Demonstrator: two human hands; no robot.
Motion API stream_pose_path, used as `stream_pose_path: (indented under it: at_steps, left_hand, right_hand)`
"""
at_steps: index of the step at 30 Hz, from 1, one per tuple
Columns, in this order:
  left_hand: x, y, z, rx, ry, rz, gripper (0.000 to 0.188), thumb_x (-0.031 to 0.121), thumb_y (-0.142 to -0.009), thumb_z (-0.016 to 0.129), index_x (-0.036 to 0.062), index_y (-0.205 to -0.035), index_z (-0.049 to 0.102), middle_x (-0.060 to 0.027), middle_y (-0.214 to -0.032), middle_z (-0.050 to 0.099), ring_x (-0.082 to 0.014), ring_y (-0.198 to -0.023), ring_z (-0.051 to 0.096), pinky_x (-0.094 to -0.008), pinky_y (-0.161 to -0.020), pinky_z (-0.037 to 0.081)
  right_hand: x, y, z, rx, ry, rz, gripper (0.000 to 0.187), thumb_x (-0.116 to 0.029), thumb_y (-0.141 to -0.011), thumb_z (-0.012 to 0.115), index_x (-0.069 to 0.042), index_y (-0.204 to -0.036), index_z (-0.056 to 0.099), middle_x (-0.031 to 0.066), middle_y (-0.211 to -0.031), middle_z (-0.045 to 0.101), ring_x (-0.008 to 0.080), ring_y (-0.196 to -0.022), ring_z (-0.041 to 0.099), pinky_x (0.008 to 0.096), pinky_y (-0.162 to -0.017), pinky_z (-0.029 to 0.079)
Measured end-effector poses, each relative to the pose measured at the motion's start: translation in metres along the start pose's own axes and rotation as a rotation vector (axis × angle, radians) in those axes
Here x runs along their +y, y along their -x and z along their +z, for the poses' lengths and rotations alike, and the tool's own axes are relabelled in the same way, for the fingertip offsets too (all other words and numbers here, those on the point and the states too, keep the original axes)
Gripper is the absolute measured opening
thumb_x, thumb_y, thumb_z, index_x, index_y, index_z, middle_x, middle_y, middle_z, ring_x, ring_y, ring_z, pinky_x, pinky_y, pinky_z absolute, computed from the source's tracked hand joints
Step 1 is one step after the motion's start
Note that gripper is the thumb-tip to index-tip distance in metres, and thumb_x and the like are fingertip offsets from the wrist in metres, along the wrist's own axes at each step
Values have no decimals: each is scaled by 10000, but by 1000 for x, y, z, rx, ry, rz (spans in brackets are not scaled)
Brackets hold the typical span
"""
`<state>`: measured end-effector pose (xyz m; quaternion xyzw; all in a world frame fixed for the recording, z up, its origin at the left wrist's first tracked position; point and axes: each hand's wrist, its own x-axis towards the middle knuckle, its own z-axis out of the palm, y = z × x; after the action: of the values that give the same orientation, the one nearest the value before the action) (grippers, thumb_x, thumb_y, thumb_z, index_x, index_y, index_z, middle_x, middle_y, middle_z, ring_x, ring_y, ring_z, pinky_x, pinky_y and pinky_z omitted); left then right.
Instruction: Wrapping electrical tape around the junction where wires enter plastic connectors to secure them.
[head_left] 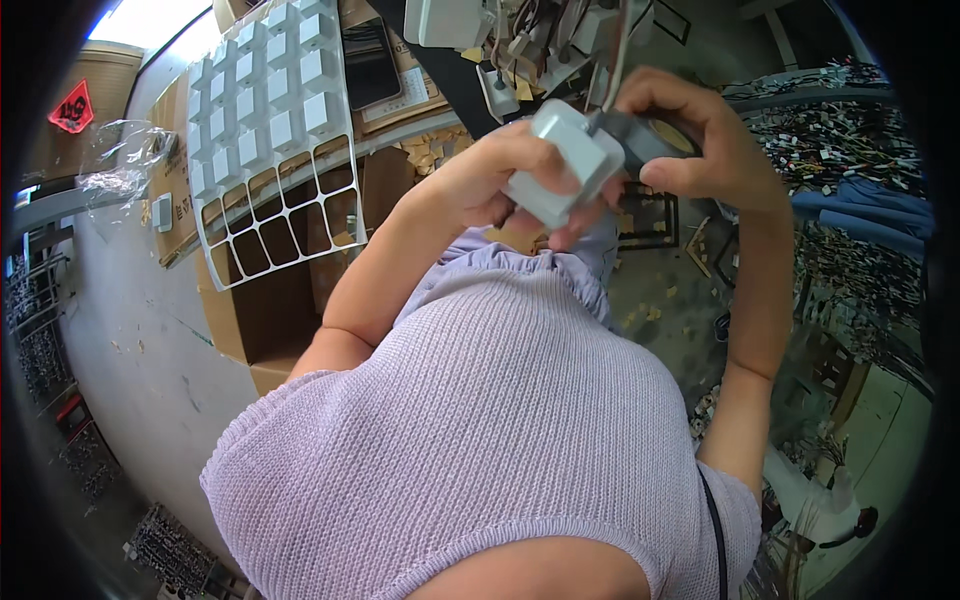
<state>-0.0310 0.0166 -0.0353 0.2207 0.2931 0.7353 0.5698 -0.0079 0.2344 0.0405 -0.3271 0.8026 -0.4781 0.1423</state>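
The white box (585, 152) is in the air before the person's body, above the lap. The left hand (510, 165) holds it: the thumb lies flat over one face, and the other fingers come from under, so the grip is closed on it. The right hand (715, 140) is just beside, with its fingers bent around a dark grey piece (640, 135) (it has a round yellowish part; its kind I cannot tell). How strongly the right fingers press, the picture does not show. A cable (618, 60) comes down from above to the place where the two things meet, but into which one it goes I cannot say.

The box seems to be of hard plastic, so I judge it light and stiff. Its shiny faces may be a little slippery for dry fingers, and its thin edges could get scratches or a crack if it falls. The best hold, in my opinion, is by two opposite sides, away from the cable, because the cable may pull the box to turn.

At the left, similar pale boxes (283, 85) sit in rows near a white frame (290, 212) with square openings (beside them lies a dark flat phone (372, 75)).
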Motion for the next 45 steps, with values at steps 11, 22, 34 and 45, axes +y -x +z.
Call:
stream_pose_path:
  at_steps: [11, 22, 34, 45]
  left_hand:
    - [-7, 3, 16, 418, -484, -13, 358, 224, -651, 665, -11, -918, 625, -86, -737, 638, -143, -554, 579, -261, -505, 451]
    - [-4, 12, 5, 145, -169, -45, 404, 178, -679, 612, -51, -1011, 605, -125, -690, 605, -130, -514, 545, -209, -386, 346]
    - [-11, 16, 29, 415, -320, -33, 462, 399, -918, 525, 20, -1175, 580, -129, -1058, 640, -211, -943, 615, -316, -799, 478]
    - [-25, 19, -2, 739, -794, 464, 205, 147, -872, 577, -12, -999, 601, -44, -1005, 537, -160, -954, 527, -244, -839, 405]
  right_hand:
    - [11, 13, 26, 476, -17, 98, 698, -220, -695, 832, -50, -1294, 516, 43, -1150, 579, 95, -961, 541, 219, -804, 440]
    - [16, 8, 5, 47, 98, -17, 375, -214, -742, 723, -69, -1075, 628, 7, -969, 475, 113, -929, 465, 247, -819, 373]
    - [10, -2, 44, 484, 45, 83, 429, -193, -821, 711, -50, -1191, 547, -4, -1101, 576, 87, -892, 524, 248, -822, 433]
    - [3, 24, 48, 302, -166, 242, 357, -158, -788, 737, 22, -1072, 620, 58, -966, 613, 113, -850, 583, 262, -747, 487]
